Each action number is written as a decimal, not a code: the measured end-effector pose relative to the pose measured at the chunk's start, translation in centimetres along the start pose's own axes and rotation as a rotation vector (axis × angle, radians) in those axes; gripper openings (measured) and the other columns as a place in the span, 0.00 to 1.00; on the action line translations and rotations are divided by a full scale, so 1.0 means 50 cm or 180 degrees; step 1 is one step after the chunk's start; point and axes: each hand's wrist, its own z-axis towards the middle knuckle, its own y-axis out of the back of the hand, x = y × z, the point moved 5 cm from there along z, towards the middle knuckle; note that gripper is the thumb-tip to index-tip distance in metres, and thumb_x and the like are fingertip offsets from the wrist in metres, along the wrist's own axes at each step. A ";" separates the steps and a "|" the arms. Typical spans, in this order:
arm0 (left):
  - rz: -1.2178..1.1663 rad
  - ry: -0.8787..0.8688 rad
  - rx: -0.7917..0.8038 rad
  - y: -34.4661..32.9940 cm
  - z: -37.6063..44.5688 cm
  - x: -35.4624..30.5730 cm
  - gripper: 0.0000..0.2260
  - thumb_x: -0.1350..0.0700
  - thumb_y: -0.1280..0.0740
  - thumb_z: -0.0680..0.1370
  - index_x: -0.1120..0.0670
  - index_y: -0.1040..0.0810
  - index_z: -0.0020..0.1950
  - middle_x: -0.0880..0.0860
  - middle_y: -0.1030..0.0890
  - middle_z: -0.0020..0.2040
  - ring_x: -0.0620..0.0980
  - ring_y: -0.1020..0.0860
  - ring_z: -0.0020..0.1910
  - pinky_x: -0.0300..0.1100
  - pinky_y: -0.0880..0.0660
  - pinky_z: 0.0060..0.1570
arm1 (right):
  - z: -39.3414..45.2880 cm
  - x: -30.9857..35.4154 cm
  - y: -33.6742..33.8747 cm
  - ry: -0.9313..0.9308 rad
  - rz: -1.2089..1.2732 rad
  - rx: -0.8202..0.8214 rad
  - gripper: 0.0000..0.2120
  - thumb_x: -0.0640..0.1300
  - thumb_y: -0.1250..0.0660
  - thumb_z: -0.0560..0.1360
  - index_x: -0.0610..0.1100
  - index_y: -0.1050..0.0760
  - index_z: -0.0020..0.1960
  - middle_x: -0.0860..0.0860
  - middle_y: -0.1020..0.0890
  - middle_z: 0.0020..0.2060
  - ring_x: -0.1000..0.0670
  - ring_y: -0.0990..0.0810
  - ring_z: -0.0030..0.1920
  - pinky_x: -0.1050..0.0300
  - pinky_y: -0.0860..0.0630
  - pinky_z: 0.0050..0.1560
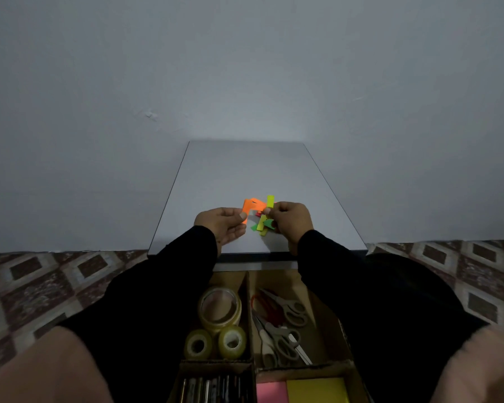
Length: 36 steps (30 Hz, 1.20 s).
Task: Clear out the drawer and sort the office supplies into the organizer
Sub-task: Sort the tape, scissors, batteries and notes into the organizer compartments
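My left hand [226,225] pinches a curled orange sticky strip [249,207] above the white tabletop [245,173]. Close beside it, my right hand [288,221] grips a small bunch of sticky strips [264,219], yellow-green, green and red. The two hands nearly touch over the table's near half. Below them lies the cardboard organizer [248,289]. Its left compartment holds three tape rolls [219,308], its right one several scissors [282,321]. Pens [213,388] fill the near-left compartment, and pink and yellow sticky note pads [303,391] the near-right one.
The table stands against a plain pale wall [245,68]. Patterned floor tiles [41,280] show on both sides. My knees [41,370] frame the organizer at the bottom corners, and my black sleeves cover part of its outer walls.
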 end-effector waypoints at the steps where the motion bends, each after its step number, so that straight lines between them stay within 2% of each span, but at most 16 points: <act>1: -0.0018 -0.0013 -0.0026 0.002 -0.003 -0.001 0.03 0.64 0.32 0.75 0.59 0.24 0.42 0.55 0.23 0.37 0.47 0.24 0.35 0.33 0.22 0.32 | -0.002 0.001 0.005 -0.0050 0.0134 -0.0040 0.15 0.34 0.34 0.74 0.41 0.28 0.30 0.48 0.23 0.28 0.54 0.27 0.28 0.58 0.23 0.38; 3: 0.0002 -0.0021 -0.0029 0.007 -0.009 -0.007 0.01 0.64 0.32 0.75 0.60 0.23 0.44 0.54 0.23 0.38 0.47 0.24 0.35 0.32 0.22 0.33 | -0.008 0.009 0.016 -0.0071 0.0077 -0.0067 0.17 0.34 0.34 0.75 0.42 0.30 0.29 0.50 0.28 0.23 0.56 0.30 0.23 0.64 0.29 0.26; 5: 0.0099 -0.0088 -0.0002 0.011 -0.013 -0.019 0.04 0.64 0.32 0.75 0.60 0.23 0.49 0.54 0.22 0.37 0.46 0.23 0.34 0.32 0.22 0.33 | -0.011 0.019 0.022 0.0040 -0.0375 0.0006 0.20 0.34 0.33 0.74 0.43 0.35 0.26 0.48 0.35 0.25 0.52 0.35 0.26 0.62 0.35 0.27; 7: 0.0417 -0.0308 0.0073 0.010 -0.016 -0.037 0.07 0.64 0.30 0.74 0.60 0.21 0.52 0.54 0.22 0.36 0.42 0.22 0.29 0.30 0.23 0.32 | -0.016 0.031 0.019 0.0179 -0.1025 0.0199 0.19 0.37 0.32 0.74 0.43 0.34 0.26 0.49 0.35 0.25 0.52 0.37 0.27 0.61 0.38 0.29; 9: 0.1058 -0.0589 0.0195 0.002 -0.024 -0.055 0.09 0.64 0.29 0.73 0.60 0.20 0.53 0.55 0.21 0.36 0.41 0.23 0.29 0.29 0.25 0.32 | -0.025 0.047 0.013 0.0328 -0.1676 0.0425 0.13 0.39 0.32 0.74 0.38 0.26 0.32 0.49 0.33 0.26 0.53 0.36 0.28 0.62 0.39 0.29; 11: 0.1702 -0.0803 0.0249 -0.005 -0.031 -0.066 0.11 0.64 0.29 0.72 0.58 0.19 0.54 0.56 0.20 0.39 0.44 0.23 0.33 0.30 0.25 0.33 | -0.033 0.065 0.007 0.0547 -0.1977 0.0606 0.11 0.40 0.33 0.75 0.30 0.22 0.44 0.47 0.30 0.29 0.52 0.35 0.30 0.62 0.38 0.31; 14: 0.2208 -0.0981 0.0276 -0.013 -0.036 -0.075 0.10 0.64 0.29 0.72 0.59 0.18 0.53 0.54 0.20 0.37 0.46 0.24 0.34 0.33 0.24 0.35 | -0.041 0.079 0.006 0.0632 -0.1976 0.0728 0.11 0.39 0.36 0.77 0.31 0.21 0.51 0.43 0.26 0.37 0.51 0.31 0.36 0.60 0.33 0.38; 18: 0.2503 -0.1030 0.0218 -0.016 -0.040 -0.082 0.07 0.64 0.29 0.73 0.61 0.17 0.50 0.55 0.20 0.37 0.48 0.24 0.36 0.47 0.22 0.48 | -0.043 0.079 0.011 0.0457 -0.1643 0.0731 0.11 0.37 0.38 0.77 0.28 0.23 0.51 0.47 0.29 0.31 0.54 0.33 0.31 0.64 0.33 0.33; 21: 0.2740 -0.1203 0.0095 -0.015 -0.043 -0.088 0.08 0.62 0.27 0.71 0.60 0.17 0.50 0.55 0.20 0.42 0.50 0.24 0.41 0.48 0.22 0.49 | -0.034 0.081 0.026 0.0501 -0.1447 0.0591 0.07 0.36 0.36 0.76 0.35 0.21 0.50 0.49 0.26 0.32 0.54 0.31 0.33 0.63 0.33 0.35; 23: 0.3067 -0.1319 -0.0035 -0.008 -0.039 -0.091 0.07 0.60 0.27 0.72 0.59 0.16 0.49 0.54 0.19 0.43 0.50 0.24 0.43 0.47 0.22 0.48 | -0.023 0.078 0.052 0.0497 -0.1305 0.0343 0.04 0.34 0.33 0.73 0.42 0.22 0.42 0.48 0.25 0.33 0.53 0.29 0.33 0.61 0.32 0.34; 26: 0.3702 -0.1429 -0.0179 0.005 -0.032 -0.088 0.05 0.60 0.29 0.73 0.57 0.16 0.48 0.54 0.17 0.45 0.50 0.23 0.44 0.42 0.26 0.45 | -0.007 0.062 0.089 0.0383 -0.1367 0.0174 0.14 0.32 0.32 0.71 0.46 0.27 0.32 0.50 0.25 0.31 0.54 0.30 0.31 0.62 0.33 0.30; 28: 0.3964 -0.1494 -0.0237 0.011 -0.026 -0.080 0.06 0.61 0.31 0.74 0.57 0.16 0.49 0.55 0.17 0.48 0.53 0.21 0.50 0.41 0.28 0.48 | -0.004 0.050 0.097 0.0297 -0.1687 0.0227 0.13 0.33 0.32 0.72 0.44 0.26 0.32 0.51 0.25 0.30 0.56 0.31 0.30 0.65 0.35 0.30; 30: 0.4112 -0.1507 -0.0237 0.012 -0.023 -0.071 0.07 0.61 0.32 0.75 0.58 0.17 0.51 0.56 0.17 0.51 0.54 0.22 0.53 0.40 0.29 0.51 | -0.004 0.040 0.093 0.0254 -0.2078 0.0299 0.05 0.34 0.32 0.73 0.39 0.22 0.39 0.48 0.23 0.33 0.57 0.31 0.31 0.66 0.34 0.32; 31: 0.4172 -0.1481 -0.0205 0.012 -0.020 -0.065 0.08 0.61 0.32 0.75 0.59 0.17 0.52 0.56 0.18 0.53 0.54 0.22 0.54 0.40 0.30 0.53 | -0.005 0.036 0.087 0.0291 -0.2234 0.0331 0.02 0.35 0.32 0.73 0.37 0.20 0.44 0.45 0.20 0.38 0.56 0.30 0.32 0.65 0.32 0.35; 32: 0.4224 -0.1449 -0.0169 0.011 -0.017 -0.060 0.09 0.61 0.32 0.75 0.59 0.18 0.54 0.57 0.18 0.54 0.54 0.23 0.55 0.40 0.30 0.54 | -0.004 0.032 0.079 0.0375 -0.2375 0.0339 0.05 0.35 0.32 0.73 0.36 0.20 0.48 0.43 0.18 0.43 0.54 0.28 0.34 0.63 0.31 0.39; 36: 0.4273 -0.1395 -0.0158 0.017 -0.005 -0.051 0.09 0.60 0.31 0.75 0.59 0.18 0.54 0.57 0.18 0.54 0.53 0.23 0.55 0.40 0.31 0.55 | -0.005 0.026 0.041 0.0682 -0.2993 0.0349 0.12 0.37 0.34 0.74 0.40 0.22 0.58 0.42 0.21 0.57 0.45 0.24 0.55 0.61 0.32 0.51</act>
